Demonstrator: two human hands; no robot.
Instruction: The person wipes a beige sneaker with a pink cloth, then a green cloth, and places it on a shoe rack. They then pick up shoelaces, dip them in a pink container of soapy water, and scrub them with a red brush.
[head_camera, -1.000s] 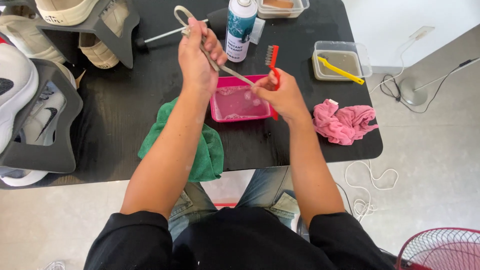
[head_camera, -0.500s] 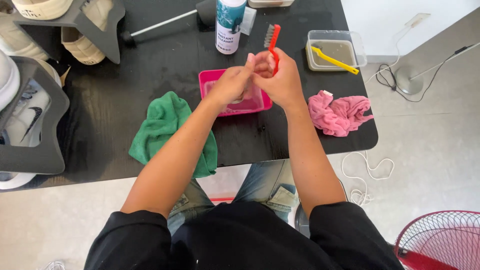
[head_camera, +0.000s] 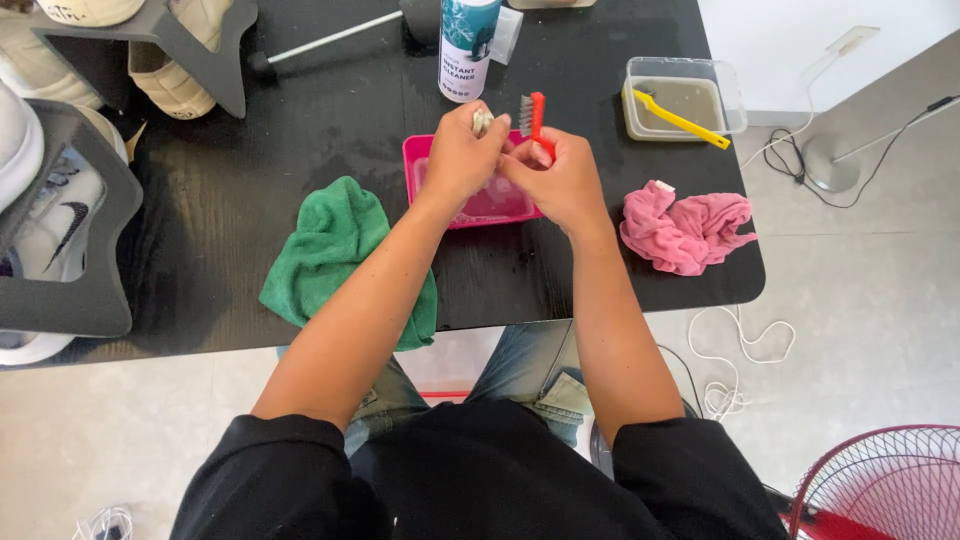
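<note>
- Scrubbing: right hand clenched on red brush, left hand gripping bunched lace over pink tray.
- Next, probably: bristles meeting lace squarely, steady grip.

A shoe-cleaning workbench: sneakers on stands, cleaner bottle, cloths

l hand grips pale lace, r hand red brush, over pink tray.
</note>
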